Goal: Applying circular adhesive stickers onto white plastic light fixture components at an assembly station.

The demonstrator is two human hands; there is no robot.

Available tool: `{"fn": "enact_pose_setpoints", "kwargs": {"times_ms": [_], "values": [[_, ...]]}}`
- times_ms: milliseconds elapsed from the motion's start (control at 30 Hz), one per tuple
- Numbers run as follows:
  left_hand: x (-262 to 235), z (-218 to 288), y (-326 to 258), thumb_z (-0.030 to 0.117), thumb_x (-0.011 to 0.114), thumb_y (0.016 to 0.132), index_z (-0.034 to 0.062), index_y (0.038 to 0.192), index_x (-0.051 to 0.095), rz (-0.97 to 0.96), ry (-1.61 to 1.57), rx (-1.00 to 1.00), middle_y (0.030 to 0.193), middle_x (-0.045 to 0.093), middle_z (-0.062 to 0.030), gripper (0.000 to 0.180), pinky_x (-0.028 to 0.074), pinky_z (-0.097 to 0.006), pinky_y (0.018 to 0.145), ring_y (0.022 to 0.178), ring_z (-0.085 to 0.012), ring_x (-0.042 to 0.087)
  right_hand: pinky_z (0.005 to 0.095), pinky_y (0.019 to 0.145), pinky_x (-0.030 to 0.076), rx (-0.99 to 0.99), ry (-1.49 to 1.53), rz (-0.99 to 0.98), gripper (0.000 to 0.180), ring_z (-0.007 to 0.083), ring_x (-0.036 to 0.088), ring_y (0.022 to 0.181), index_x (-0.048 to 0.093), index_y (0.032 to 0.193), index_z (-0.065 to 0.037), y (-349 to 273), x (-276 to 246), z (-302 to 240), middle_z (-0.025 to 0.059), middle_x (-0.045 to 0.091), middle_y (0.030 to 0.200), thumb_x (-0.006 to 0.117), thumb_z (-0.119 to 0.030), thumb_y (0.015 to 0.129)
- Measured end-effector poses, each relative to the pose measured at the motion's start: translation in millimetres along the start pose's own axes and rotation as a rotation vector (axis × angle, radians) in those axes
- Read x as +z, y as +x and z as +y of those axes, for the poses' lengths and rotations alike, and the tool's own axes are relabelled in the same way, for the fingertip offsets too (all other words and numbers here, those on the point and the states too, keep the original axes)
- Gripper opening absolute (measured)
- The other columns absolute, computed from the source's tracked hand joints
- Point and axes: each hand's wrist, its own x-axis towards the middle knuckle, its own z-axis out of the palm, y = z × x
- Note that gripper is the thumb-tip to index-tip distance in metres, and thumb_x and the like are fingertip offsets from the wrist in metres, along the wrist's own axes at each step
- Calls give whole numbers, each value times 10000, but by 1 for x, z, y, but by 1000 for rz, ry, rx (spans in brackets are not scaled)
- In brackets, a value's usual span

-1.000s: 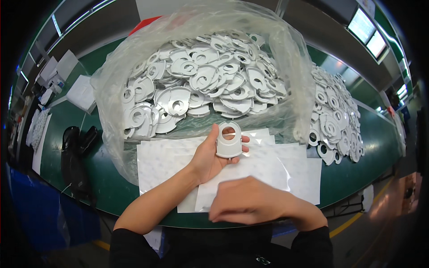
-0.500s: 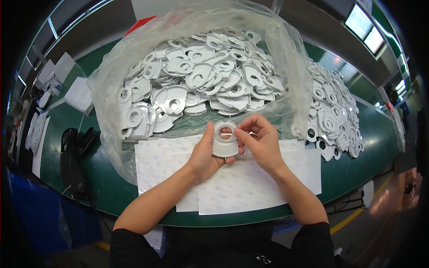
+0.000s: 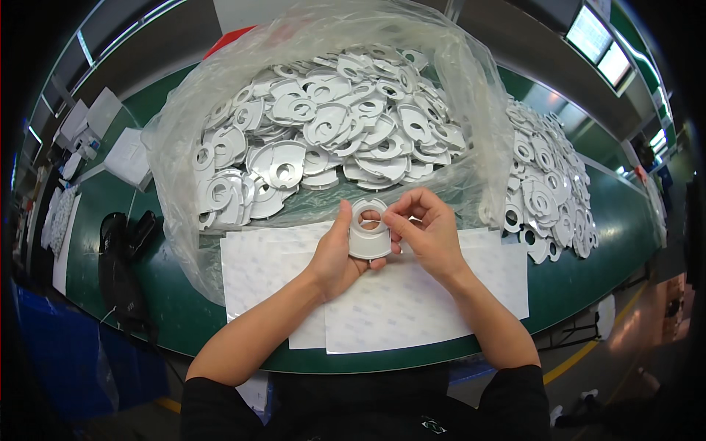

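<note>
At the near edge of our green worktop (image 3: 110,242), our left hand (image 3: 340,253) grips one white plastic ring (image 3: 369,229) while right hand (image 3: 426,235) pinches its rim, above the white sheets (image 3: 412,301), with a full bag of rings (image 3: 323,125) seemingly left and a loose pile (image 3: 548,184) at the right edge.

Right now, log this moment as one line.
left hand: holds white part | right hand: fingers on part's rim | under: white sheets | behind: bag of parts
</note>
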Motion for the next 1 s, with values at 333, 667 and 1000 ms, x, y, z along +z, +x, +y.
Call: {"fn": "enact_pose_setpoints", "kwargs": {"times_ms": [333, 667, 1000], "values": [[3, 1, -1, 586, 137, 957, 90, 1093, 481, 7, 13, -3, 958, 567, -114, 619, 424, -265, 582, 843, -192, 587, 184, 458, 430, -11, -4, -10, 133, 61, 547, 540, 538, 854, 0, 0, 0, 0, 55, 614, 747, 661, -44, 828], [2, 0, -2, 392, 355, 983, 100, 1063, 483, 30, 99, 12, 957, 585, -85, 329, 445, -259, 593, 839, -170, 604, 180, 459, 424, -41, -76, 15, 141, 59, 559, 528, 546, 828, 0, -2, 2, -2, 58, 619, 727, 676, -53, 818], [7, 2, -5, 216, 441, 941, 105, 1042, 461, 80, 154, 3, 919, 599, -73, 151, 452, -260, 610, 831, -158, 612, 202, 490, 423, -187, -302, 68, 125, 73, 568, 556, 584, 828, -28, -4, 3, -1, 34, 622, 736, 692, -81, 791]]}}
